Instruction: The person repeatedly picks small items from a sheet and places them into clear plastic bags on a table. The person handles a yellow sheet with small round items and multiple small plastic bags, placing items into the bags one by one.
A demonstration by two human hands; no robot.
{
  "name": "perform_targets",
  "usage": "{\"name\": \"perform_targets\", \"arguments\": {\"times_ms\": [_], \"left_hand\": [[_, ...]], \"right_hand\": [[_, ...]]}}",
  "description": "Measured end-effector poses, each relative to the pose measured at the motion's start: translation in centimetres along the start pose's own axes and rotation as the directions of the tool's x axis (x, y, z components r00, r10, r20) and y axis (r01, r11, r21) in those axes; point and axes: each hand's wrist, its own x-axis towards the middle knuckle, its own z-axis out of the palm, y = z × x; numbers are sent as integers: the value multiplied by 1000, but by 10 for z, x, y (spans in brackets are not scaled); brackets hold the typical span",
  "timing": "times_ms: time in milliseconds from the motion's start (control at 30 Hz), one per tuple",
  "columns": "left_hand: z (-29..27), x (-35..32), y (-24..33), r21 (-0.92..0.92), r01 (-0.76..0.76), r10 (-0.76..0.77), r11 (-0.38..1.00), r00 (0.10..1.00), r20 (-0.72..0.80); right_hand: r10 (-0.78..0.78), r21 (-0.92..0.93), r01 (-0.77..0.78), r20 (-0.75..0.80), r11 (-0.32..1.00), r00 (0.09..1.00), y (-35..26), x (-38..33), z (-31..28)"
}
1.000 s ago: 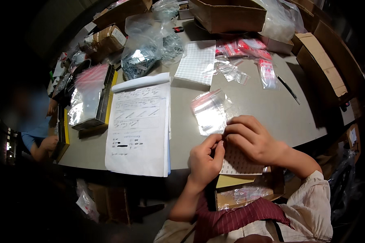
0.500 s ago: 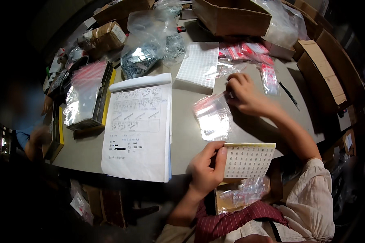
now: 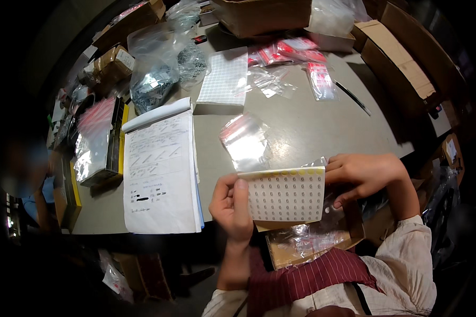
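My left hand (image 3: 234, 207) grips a pale sheet of round stickers (image 3: 285, 195) by its left edge, thumb on the front. The sheet carries rows of small printed circles and a yellow strip along the top. At its right edge is my right hand (image 3: 362, 177), its fingertips partly hidden behind the sheet. A corner of a clear plastic bag (image 3: 318, 162) shows above the sheet by those fingers. Just beyond lies a stack of clear zip bags (image 3: 244, 141) with red tops. Below the sheet, a cardboard box (image 3: 274, 251) holds small clear bags (image 3: 307, 240).
Left of the sheet lies a pad of papers (image 3: 158, 174). Farther back are a white sticker stack (image 3: 223, 79), bags of metal parts (image 3: 153, 84), red-and-clear packets (image 3: 320, 79) and a pen (image 3: 353, 98). Cardboard boxes (image 3: 396, 58) line the right side. Another person's arm (image 3: 39, 203) shows at far left.
My right hand has drawn back from the stack of zip bags to the sheet's right edge. The sheet and my left hand sit farther left and higher in view; the whole view has shifted.
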Motion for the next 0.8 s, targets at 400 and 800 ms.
{"name": "perform_targets", "arguments": {"times_ms": [400, 800], "left_hand": [[6, 8, -10, -23, -79, 76, 997, 991, -109], [8, 1, -11, 127, -102, 107, 987, 994, -32]], "right_hand": [[125, 98, -94, -390, 991, 912, 20, -25, 35], [-145, -284, -22, -554, 959, 820, 14, -4, 71]]}}
